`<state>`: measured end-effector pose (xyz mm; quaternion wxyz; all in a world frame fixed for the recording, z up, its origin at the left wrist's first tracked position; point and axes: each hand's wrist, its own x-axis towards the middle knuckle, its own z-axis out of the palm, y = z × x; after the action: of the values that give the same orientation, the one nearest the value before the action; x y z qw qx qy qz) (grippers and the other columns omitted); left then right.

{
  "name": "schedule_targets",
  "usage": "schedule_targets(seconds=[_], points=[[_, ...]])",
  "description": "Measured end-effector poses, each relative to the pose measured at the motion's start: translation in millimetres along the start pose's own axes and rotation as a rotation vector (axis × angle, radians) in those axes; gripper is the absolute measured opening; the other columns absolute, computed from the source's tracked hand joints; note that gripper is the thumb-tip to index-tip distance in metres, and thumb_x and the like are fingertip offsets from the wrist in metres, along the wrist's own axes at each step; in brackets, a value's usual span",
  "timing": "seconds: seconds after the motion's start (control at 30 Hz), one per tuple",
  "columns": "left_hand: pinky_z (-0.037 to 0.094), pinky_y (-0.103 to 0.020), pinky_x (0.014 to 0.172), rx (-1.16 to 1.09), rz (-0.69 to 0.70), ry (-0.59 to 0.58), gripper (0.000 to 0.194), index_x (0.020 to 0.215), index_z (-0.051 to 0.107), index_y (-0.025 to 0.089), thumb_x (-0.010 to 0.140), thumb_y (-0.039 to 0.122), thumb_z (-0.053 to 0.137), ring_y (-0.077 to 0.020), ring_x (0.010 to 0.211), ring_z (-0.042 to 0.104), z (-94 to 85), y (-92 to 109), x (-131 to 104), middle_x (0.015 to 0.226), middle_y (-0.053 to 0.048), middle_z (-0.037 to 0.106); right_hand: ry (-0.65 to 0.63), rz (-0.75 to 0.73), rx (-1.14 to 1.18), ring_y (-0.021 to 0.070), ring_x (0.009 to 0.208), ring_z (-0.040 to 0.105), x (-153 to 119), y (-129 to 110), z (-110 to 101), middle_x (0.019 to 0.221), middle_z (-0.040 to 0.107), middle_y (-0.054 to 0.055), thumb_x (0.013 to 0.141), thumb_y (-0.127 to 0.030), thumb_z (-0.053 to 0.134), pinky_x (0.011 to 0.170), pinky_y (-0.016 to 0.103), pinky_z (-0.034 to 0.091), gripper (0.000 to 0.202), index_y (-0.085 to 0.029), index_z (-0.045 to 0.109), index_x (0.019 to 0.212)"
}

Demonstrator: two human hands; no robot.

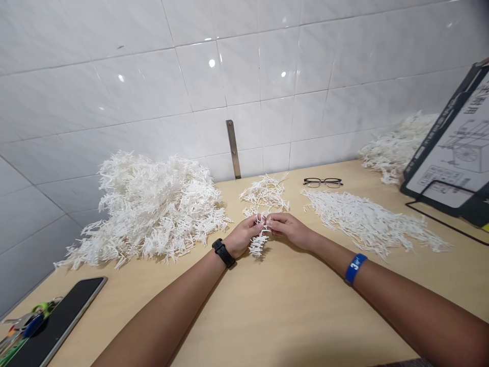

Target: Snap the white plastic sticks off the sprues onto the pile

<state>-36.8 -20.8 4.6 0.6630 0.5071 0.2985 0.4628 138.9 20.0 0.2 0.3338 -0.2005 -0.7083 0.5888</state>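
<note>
My left hand [244, 235], with a black band at its wrist, is closed on a small white branched plastic piece [259, 244] that hangs below the fingers. Fingers pinched, my right hand [288, 229] meets the same piece from the right. Just behind both hands lies a small loose cluster of white pieces [263, 191]. A large heap of white branched pieces [160, 204] rises at the left. To the right, straighter white strands [370, 219] are spread in a flat pile.
Eyeglasses [323, 182] lie behind the flat pile. A dark box [451, 153] leans at the right, near another white pile [397, 145]. A phone [61, 326] and keys [32, 321] are at the lower left. A metal bracket [233, 149] is on the tiled wall.
</note>
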Motion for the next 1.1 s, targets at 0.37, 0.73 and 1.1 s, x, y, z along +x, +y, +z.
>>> schedule_targets(seconds=[0.37,0.73,1.1], points=[[0.039,-0.024,0.068,0.378,0.064,0.197,0.029,0.082,0.058,0.014,0.079,0.042,0.065,-0.0116,0.072,0.049,4.2,-6.1,4.6,0.077,0.0,0.056,0.15,-0.083,-0.5,0.0108,0.06,0.036,0.4,-0.5,-4.2,0.06,0.037,-0.004,0.091,-0.043,0.046,0.06,0.026,0.03,0.04,-0.018,0.04,0.061],[0.035,-0.024,0.06,0.502,0.036,0.187,0.033,0.071,0.049,0.016,0.082,0.046,0.057,-0.0104,0.063,0.043,3.5,-7.5,6.6,0.065,0.003,0.045,-0.012,-0.061,-0.478,0.0129,0.068,0.046,-2.6,-3.8,-1.2,0.071,0.054,0.0,0.089,-0.031,0.048,0.064,0.025,0.035,0.023,-0.016,0.058,0.075],[0.028,-0.023,0.054,0.102,-0.023,0.064,0.045,0.07,0.045,0.016,0.073,0.052,0.07,-0.0063,0.055,0.036,2.8,-4.6,0.6,0.063,0.005,0.038,-0.064,-0.007,-0.127,0.0093,0.054,0.033,0.8,3.5,2.3,0.059,0.04,-0.004,0.089,-0.055,0.049,0.053,0.026,0.027,0.045,-0.018,0.048,0.065]])
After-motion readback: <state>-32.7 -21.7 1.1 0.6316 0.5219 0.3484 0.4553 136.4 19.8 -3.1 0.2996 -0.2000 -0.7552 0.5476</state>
